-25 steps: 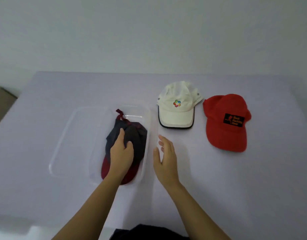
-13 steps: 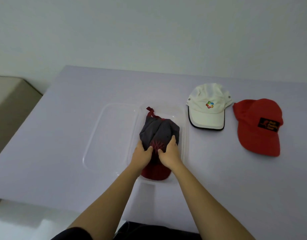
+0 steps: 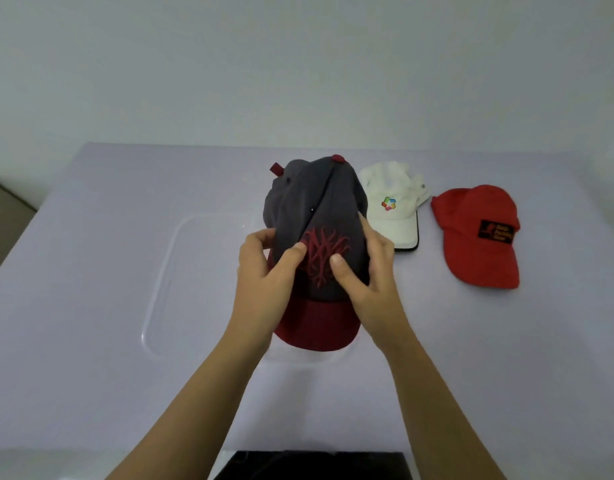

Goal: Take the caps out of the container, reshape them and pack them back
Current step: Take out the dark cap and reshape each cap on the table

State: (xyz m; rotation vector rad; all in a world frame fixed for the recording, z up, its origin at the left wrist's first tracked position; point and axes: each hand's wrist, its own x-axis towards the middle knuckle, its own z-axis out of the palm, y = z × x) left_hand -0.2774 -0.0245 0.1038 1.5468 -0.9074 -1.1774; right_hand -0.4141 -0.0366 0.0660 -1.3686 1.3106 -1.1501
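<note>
A moment ago the grey cap [image 3: 316,209] with the dark red brim lay crumpled in the clear container [image 3: 298,359], my hands just closing on it; now I have lifted it out and hold it up in front of me, above the container, brim toward me and crown tipped away. My left hand [image 3: 264,275] grips its left side, thumb pressed on the front panel beside the red stitched emblem, fingers curled round the edge. My right hand [image 3: 366,271] does the same on the right side, thumb on the front panel and fingers wrapped behind. A deep crease runs from the top button down toward the emblem, so I judge the taking-out done for this cap and its reshaping only starting. The white cap [image 3: 395,209] and the red cap [image 3: 478,237] lie on the table [image 3: 90,341] to the right, apart from each other, crowns rounded, which suggests this is the last one out. The cap hides most of the container, so I cannot tell whether anything is left inside. A flat clear tray [image 3: 167,271], perhaps its lid, lies just to its left
</note>
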